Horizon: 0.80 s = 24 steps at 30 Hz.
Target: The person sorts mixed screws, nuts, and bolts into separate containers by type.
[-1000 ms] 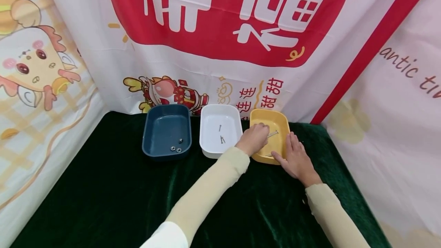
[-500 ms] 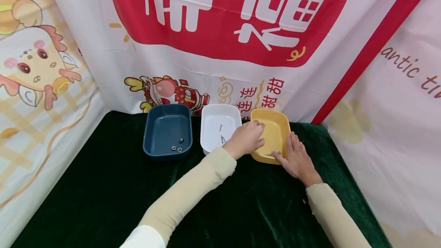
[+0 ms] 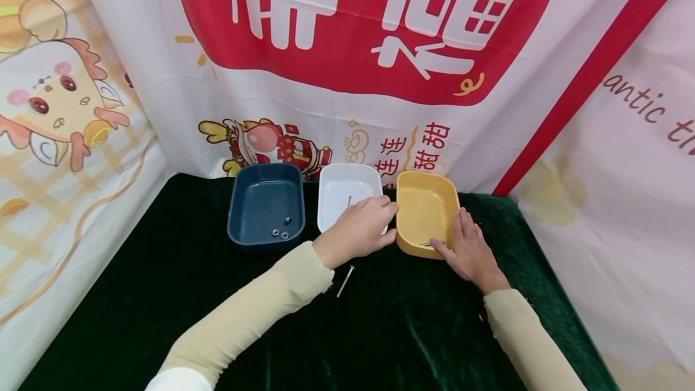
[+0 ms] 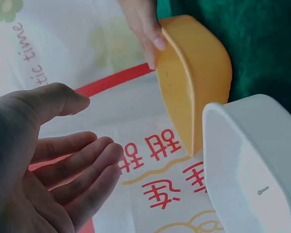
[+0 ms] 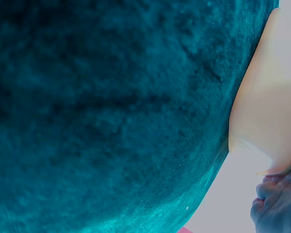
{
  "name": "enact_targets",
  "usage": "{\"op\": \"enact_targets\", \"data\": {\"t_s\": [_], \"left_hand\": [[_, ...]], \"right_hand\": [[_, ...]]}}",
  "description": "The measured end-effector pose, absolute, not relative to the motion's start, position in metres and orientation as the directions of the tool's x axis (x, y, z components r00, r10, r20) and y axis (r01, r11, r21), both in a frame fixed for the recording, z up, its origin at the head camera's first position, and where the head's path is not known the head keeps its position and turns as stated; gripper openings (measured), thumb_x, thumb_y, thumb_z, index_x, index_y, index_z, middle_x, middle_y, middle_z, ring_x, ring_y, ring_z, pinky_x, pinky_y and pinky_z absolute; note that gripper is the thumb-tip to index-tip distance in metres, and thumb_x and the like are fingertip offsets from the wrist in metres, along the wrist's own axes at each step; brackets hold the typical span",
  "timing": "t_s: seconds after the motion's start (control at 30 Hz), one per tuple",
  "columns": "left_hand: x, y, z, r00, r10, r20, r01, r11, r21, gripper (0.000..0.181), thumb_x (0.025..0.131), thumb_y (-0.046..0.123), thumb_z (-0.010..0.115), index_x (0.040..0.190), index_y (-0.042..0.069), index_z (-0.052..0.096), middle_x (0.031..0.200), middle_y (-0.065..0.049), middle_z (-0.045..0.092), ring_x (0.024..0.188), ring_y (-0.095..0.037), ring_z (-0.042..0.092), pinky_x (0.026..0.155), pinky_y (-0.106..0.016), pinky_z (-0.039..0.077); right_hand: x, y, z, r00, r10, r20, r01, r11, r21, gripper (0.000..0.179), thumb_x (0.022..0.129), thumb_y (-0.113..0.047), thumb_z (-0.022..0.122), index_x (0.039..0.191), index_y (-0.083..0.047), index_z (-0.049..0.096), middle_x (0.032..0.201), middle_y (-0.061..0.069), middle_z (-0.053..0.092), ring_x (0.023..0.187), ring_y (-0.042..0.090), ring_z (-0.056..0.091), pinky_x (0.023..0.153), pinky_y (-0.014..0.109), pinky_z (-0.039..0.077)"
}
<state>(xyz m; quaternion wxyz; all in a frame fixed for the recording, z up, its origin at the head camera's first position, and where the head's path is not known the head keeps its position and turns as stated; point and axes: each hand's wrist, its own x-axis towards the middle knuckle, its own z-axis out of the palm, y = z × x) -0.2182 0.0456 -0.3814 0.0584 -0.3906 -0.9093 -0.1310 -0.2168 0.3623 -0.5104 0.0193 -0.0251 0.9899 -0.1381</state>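
Observation:
My left hand (image 3: 355,228) hovers over the front right part of the white tray (image 3: 330,198). In the left wrist view its fingers are loosely bent, with nothing between them. One small screw (image 3: 350,200) shows in the white tray; the hand covers the rest. My right hand (image 3: 473,258) rests at the right side of the yellow tray (image 3: 426,204), fingers straight along the wall and thumb over the front right rim. Long screws (image 3: 425,244) lie at that tray's front, partly hidden by the thumb. Another long screw (image 3: 345,281) lies on the dark green cloth (image 3: 391,318) near my left sleeve.
A dark blue tray (image 3: 263,198) stands left of the white one, with several metal nuts (image 3: 285,235) near its front right corner. The trays stand in a row against a printed cloth backdrop (image 3: 271,92). Similar cloth hangs at both sides.
My left hand has let go of a long screw inside the yellow tray and moved left over the white tray. The screw on the green cloth, formerly behind the sleeve, now shows. The right hand stays put.

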Motion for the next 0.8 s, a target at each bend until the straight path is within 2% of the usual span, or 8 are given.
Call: {"op": "enact_targets", "data": {"t_s": [0.33, 0.5, 0.6, 0.7, 0.8], "left_hand": [[-0.194, 0.022, -0.41, -0.689, 0.721, 0.069, 0.715, 0.662, 0.224, 0.034, 0.101, 0.034, 0.072, 0.127, 0.012, 0.072, 0.115, -0.004, 0.073, 0.096, -0.014, 0.071, 0.081, -0.031, 0.064], [-0.187, 0.009, -0.43, -0.69, 0.721, 0.066, 0.715, 0.664, 0.217, 0.035, 0.099, 0.032, 0.075, 0.127, 0.012, 0.071, 0.114, -0.003, 0.074, 0.094, -0.013, 0.069, 0.082, -0.031, 0.063], [-0.183, 0.001, -0.438, -0.702, 0.71, 0.059, 0.703, 0.677, 0.218, 0.03, 0.097, 0.031, 0.077, 0.119, 0.012, 0.073, 0.109, -0.002, 0.073, 0.087, -0.012, 0.066, 0.075, -0.028, 0.06], [-0.178, -0.006, -0.445, -0.721, 0.692, 0.039, 0.677, 0.691, 0.252, 0.019, 0.096, 0.029, 0.077, 0.103, 0.012, 0.073, 0.094, -0.001, 0.068, 0.074, -0.011, 0.059, 0.06, -0.027, 0.052], [-0.175, -0.013, -0.451, -0.738, 0.674, 0.031, 0.654, 0.704, 0.278, 0.017, 0.095, 0.027, 0.077, 0.098, 0.011, 0.071, 0.086, 0.0, 0.063, 0.068, -0.012, 0.057, 0.054, -0.029, 0.048]], "right_hand": [[-0.216, 0.364, -0.511, -0.998, -0.051, -0.04, -0.038, 0.96, -0.278, 0.11, 0.1, -0.078, 0.037, 0.169, -0.008, -0.01, 0.179, 0.015, -0.012, 0.163, 0.046, 0.008, 0.131, 0.066, 0.011], [-0.216, 0.363, -0.51, -0.998, -0.053, -0.037, -0.04, 0.958, -0.284, 0.111, 0.1, -0.08, 0.037, 0.169, -0.007, -0.01, 0.179, 0.016, -0.009, 0.163, 0.047, 0.008, 0.131, 0.067, 0.011], [-0.215, 0.363, -0.51, -0.998, -0.055, -0.036, -0.043, 0.959, -0.279, 0.112, 0.098, -0.082, 0.034, 0.169, -0.007, -0.01, 0.179, 0.017, -0.007, 0.163, 0.047, 0.009, 0.131, 0.067, 0.012], [-0.215, 0.362, -0.51, -0.998, -0.058, -0.038, -0.045, 0.96, -0.277, 0.112, 0.098, -0.083, 0.034, 0.169, -0.007, -0.01, 0.179, 0.017, -0.008, 0.162, 0.047, 0.01, 0.131, 0.067, 0.012], [-0.215, 0.363, -0.51, -0.998, -0.057, -0.037, -0.044, 0.96, -0.278, 0.111, 0.099, -0.08, 0.036, 0.169, -0.008, -0.01, 0.179, 0.017, -0.008, 0.162, 0.047, 0.009, 0.131, 0.067, 0.012]]}}
